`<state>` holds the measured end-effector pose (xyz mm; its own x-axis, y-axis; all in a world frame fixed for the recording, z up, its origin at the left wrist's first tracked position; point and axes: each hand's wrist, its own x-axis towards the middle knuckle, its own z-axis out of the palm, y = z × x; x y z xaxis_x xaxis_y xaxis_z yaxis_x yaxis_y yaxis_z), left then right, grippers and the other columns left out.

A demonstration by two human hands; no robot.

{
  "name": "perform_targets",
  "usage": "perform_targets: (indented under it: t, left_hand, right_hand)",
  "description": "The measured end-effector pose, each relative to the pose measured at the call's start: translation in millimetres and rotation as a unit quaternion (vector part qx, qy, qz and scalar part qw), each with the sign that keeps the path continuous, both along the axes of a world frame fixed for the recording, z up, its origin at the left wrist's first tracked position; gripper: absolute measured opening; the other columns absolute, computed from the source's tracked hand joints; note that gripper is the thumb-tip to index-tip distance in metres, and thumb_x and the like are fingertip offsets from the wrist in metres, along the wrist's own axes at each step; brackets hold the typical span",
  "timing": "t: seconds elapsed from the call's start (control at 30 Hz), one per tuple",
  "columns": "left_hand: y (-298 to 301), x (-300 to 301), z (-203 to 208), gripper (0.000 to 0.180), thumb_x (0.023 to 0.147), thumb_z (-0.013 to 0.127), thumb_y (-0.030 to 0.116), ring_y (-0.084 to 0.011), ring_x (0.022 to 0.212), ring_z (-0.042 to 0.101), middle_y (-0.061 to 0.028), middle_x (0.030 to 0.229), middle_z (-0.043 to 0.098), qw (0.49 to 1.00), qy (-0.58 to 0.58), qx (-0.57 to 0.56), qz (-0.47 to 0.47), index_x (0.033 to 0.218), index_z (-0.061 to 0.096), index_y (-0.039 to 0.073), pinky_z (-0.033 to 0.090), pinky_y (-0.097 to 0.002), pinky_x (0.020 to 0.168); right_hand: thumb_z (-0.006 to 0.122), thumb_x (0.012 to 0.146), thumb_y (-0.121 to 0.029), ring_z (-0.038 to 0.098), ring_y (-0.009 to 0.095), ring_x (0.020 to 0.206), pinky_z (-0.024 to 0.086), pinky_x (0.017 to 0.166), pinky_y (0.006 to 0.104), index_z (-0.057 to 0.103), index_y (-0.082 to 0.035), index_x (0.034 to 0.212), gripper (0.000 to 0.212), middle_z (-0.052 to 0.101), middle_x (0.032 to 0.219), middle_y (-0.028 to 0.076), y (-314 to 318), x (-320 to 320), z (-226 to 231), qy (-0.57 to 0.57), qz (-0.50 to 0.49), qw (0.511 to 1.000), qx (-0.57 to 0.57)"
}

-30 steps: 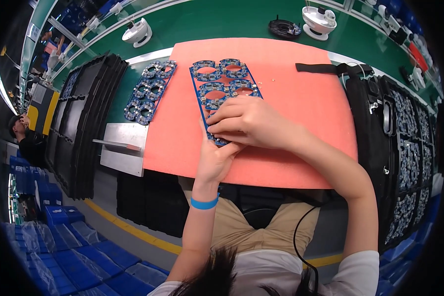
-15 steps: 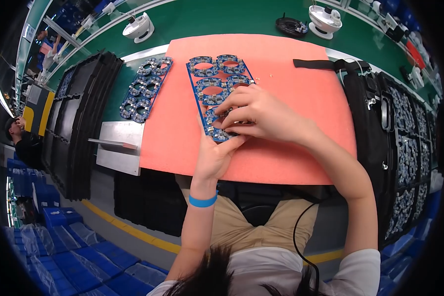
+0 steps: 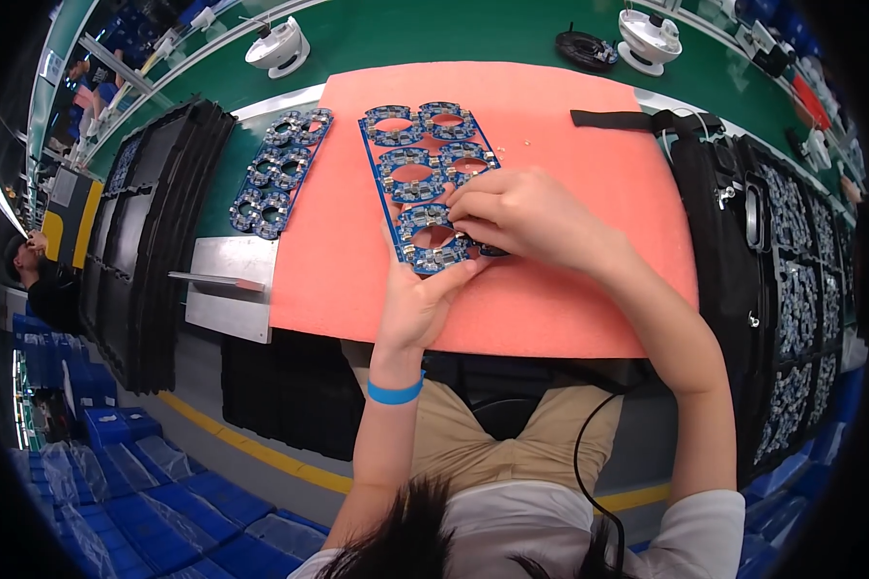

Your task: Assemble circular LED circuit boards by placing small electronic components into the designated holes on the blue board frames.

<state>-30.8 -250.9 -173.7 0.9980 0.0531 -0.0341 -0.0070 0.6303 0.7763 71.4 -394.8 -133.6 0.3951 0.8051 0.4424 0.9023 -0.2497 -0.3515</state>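
Observation:
A blue circuit board panel (image 3: 410, 196) with large round cutouts is held tilted above the pink mat. My left hand (image 3: 417, 301) grips its near end from below, the thumb along the lower edge and the other fingers mostly hidden under the board. My right hand (image 3: 541, 220) is closed in a pinch at the panel's near right corner, covering the ring section there. A dark edge shows below the right fingertips; what it belongs to is unclear. A second similar panel (image 3: 282, 151) lies to the left, partly on the mat's edge.
The pink mat (image 3: 589, 289) covers the green bench (image 3: 473, 39). A metal plate with an upright fin (image 3: 227, 304) sits at left, beside stacked black trays (image 3: 150, 251). Black trays of boards (image 3: 792, 318) stand at right with a black strap (image 3: 613, 121). White devices (image 3: 278, 48) stand behind.
My right fingers have drawn together and shifted right, uncovering the near left ring of the panel. The panel has moved slightly left; my left hand keeps its grip.

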Motion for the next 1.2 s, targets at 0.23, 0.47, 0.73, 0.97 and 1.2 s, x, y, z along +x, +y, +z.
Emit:
perform_targets:
  t: [0.23,0.47,0.73,0.97,1.2]
  left_hand:
    - [-1,2,2,0.071,0.076,0.056,-0.018,-0.0252,0.112,0.054,-0.0128,0.125,0.046,1.000,0.004,-0.017,0.001,0.134,0.026,0.009,0.051,-0.0420,0.094]
    - [2,2,0,0.068,0.077,0.057,-0.017,-0.0244,0.109,0.056,-0.0128,0.122,0.049,1.000,0.016,-0.014,-0.019,0.134,0.029,0.007,0.052,-0.0394,0.092]
    - [3,2,0,0.067,0.077,0.054,-0.018,-0.0247,0.110,0.056,-0.0127,0.125,0.048,1.000,0.025,-0.007,-0.007,0.134,0.029,0.007,0.052,-0.0408,0.092]
    - [-4,1,6,0.058,0.079,0.052,-0.015,-0.0261,0.111,0.056,-0.0131,0.124,0.051,1.000,0.004,0.002,0.019,0.134,0.038,0.000,0.050,-0.0423,0.095]
    - [-1,1,3,0.059,0.079,0.052,-0.015,-0.0247,0.110,0.056,-0.0119,0.123,0.051,1.000,0.004,0.010,0.011,0.134,0.038,0.001,0.050,-0.0419,0.094]
  right_hand:
    - [0.068,0.074,-0.006,0.065,0.025,0.084,0.053,0.074,0.0343,0.067,-0.004,0.088,0.015,0.068,0.096,0.008,-19,17,2,0.066,0.033,0.993,0.087]
    - [0.070,0.070,-0.010,0.064,0.025,0.083,0.052,0.077,0.0366,0.066,-0.002,0.083,0.016,0.067,0.094,0.007,-15,4,-2,-0.046,0.056,0.997,0.005]
    - [0.069,0.070,-0.009,0.064,0.025,0.076,0.053,0.066,0.0336,0.057,-0.001,0.082,0.019,0.064,0.084,0.008,-17,4,4,0.182,0.018,0.983,-0.009]
    - [0.068,0.073,-0.008,0.065,0.025,0.081,0.054,0.070,0.0341,0.065,-0.002,0.086,0.015,0.067,0.091,0.009,-14,12,-13,-0.086,0.039,0.994,0.046]
    - [0.067,0.072,-0.014,0.064,0.025,0.085,0.052,0.072,0.0365,0.067,-0.005,0.087,0.017,0.066,0.089,0.008,-12,3,1,0.179,-0.051,0.982,-0.028]
